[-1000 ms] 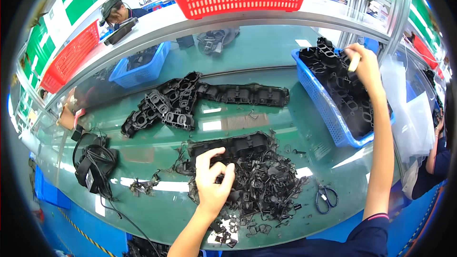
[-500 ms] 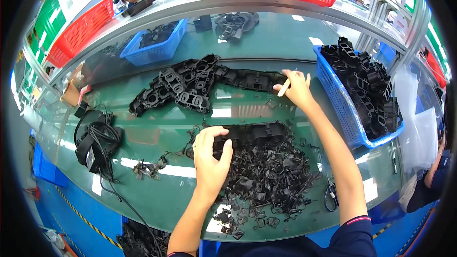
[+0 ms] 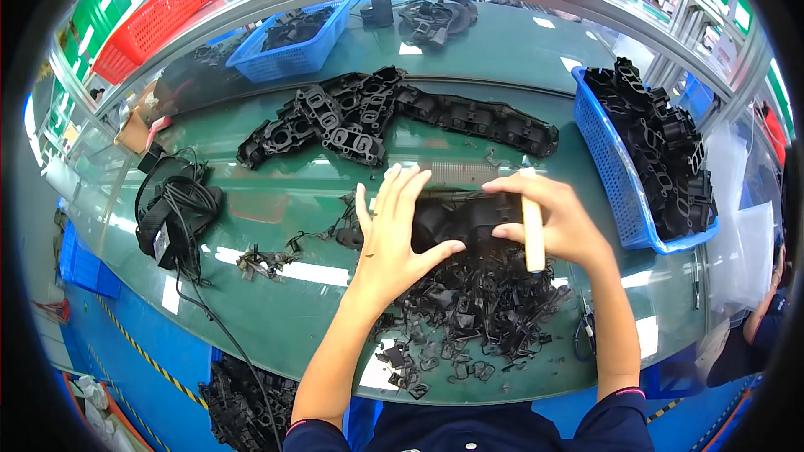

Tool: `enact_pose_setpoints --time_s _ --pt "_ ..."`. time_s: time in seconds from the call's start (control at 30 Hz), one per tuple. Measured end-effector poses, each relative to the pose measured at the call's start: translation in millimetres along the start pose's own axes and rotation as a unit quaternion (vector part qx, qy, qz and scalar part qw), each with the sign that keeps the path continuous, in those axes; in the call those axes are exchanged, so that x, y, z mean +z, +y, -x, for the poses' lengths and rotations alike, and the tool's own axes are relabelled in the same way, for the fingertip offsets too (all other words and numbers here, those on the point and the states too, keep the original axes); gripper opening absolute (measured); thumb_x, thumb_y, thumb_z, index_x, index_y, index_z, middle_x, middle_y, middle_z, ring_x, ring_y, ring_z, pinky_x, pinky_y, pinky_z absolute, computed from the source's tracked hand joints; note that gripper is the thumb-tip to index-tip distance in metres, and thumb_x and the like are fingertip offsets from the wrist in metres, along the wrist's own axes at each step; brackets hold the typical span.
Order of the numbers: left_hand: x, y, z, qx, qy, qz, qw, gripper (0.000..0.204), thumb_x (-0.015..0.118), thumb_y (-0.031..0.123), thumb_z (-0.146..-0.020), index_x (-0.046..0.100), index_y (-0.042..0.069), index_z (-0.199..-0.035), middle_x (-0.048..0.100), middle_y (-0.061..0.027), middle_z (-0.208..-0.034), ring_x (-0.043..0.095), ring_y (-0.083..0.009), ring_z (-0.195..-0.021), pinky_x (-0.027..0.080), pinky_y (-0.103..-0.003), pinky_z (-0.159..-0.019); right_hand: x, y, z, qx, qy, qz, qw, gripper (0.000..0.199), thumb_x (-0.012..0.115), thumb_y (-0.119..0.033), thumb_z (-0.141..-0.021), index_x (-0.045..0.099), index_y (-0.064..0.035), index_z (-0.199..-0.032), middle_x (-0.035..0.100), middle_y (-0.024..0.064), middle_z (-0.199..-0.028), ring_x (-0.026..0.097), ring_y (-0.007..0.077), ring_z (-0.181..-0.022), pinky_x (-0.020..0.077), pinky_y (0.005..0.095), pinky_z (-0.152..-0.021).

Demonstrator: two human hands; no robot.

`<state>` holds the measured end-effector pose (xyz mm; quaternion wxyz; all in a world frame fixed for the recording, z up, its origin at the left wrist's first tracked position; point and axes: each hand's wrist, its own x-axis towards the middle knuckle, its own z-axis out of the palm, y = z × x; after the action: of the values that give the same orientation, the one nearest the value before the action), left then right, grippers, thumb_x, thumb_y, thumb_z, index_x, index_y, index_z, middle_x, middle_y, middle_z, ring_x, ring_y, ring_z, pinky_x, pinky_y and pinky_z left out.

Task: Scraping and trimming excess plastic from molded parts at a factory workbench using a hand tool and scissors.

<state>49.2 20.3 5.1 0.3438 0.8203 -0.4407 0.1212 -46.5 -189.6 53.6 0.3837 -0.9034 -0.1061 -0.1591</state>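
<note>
We are pressing our left hand (image 3: pixel 392 230), fingers spread flat, on the black plastic part (image 3: pixel 459 216) lying mid-bench above the scrap pile (image 3: pixel 469 305); our right hand (image 3: pixel 548 222) is gripping one pale stick tool (image 3: pixel 532 222) while touching the part. Two blue baskets (image 3: pixel 615 172) are holding more black parts

A moulded part (image 3: pixel 469 213) lies near the middle of the table (image 3: pixel 285 318), between the left hand (image 3: pixel 394 234) and right hand (image 3: pixel 553 218). A heap of trimmings (image 3: pixel 477 310) lies nearer. A row of parts (image 3: pixel 394 117) lies farther. A filled basket (image 3: pixel 611 167) stands right, a cable bundle (image 3: pixel 172 213) left, another basket (image 3: pixel 293 33) far left.
</note>
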Motion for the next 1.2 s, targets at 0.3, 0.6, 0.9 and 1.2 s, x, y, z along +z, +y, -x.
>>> enact_pose_setpoints --time_s 0.3,0.6,0.9,1.2 --pt "10 38 22 0.175 0.147 0.128 0.965 0.035 0.072 0.03 -0.072 0.059 0.003 -0.09 0.058 -0.0072 -0.081 0.055 -0.0209 -0.073 0.042 -0.034 -0.067 5 -21 9 0.049 0.176 -0.103 0.978 0.048 0.078 -0.014 -0.07 0.06 -0.002 -0.113 0.063 0.0093 -0.107 0.058 0.0173 -0.099 0.0426 0.0296 -0.09" --pt "12 33 13 -0.257 -0.006 0.715 0.65 0.075 0.048 0.059 -0.085 0.036 0.003 -0.133 0.045 -0.0136 -0.133 0.046 -0.0243 -0.121 0.039 -0.039 -0.101 47 -35 10 -0.039 0.165 -0.184 0.968 0.055 0.068 -0.03 -0.081 0.048 0.0013 -0.121 0.059 0.0124 -0.111 0.057 0.0197 -0.1 0.0438 0.0329 -0.088" --pt "2 27 15 -0.274 0.096 0.721 0.629 0.064 0.06 0.053 -0.082 0.048 0.002 -0.119 0.055 -0.0102 -0.116 0.055 -0.0224 -0.107 0.045 -0.041 -0.093 21 -28 14 0.032 0.239 -0.227 0.944 0.035 0.043 -0.026 -0.097 0.064 0.0024 -0.095 0.063 0.0086 -0.084 0.057 0.0116 -0.072 0.0459 0.0248 -0.07" --pt "7 25 19 -0.249 0.115 0.684 0.676 0.063 0.05 0.057 -0.085 0.048 0.005 -0.121 0.053 -0.0082 -0.119 0.052 -0.0224 -0.11 0.042 -0.043 -0.095 36 -49 17 0.087 0.248 -0.221 0.939 0.008 0.06 0.003 -0.083 0.06 0.0048 -0.09 0.066 0.0175 -0.1 0.064 0.0165 -0.093 0.0506 0.025 -0.081"
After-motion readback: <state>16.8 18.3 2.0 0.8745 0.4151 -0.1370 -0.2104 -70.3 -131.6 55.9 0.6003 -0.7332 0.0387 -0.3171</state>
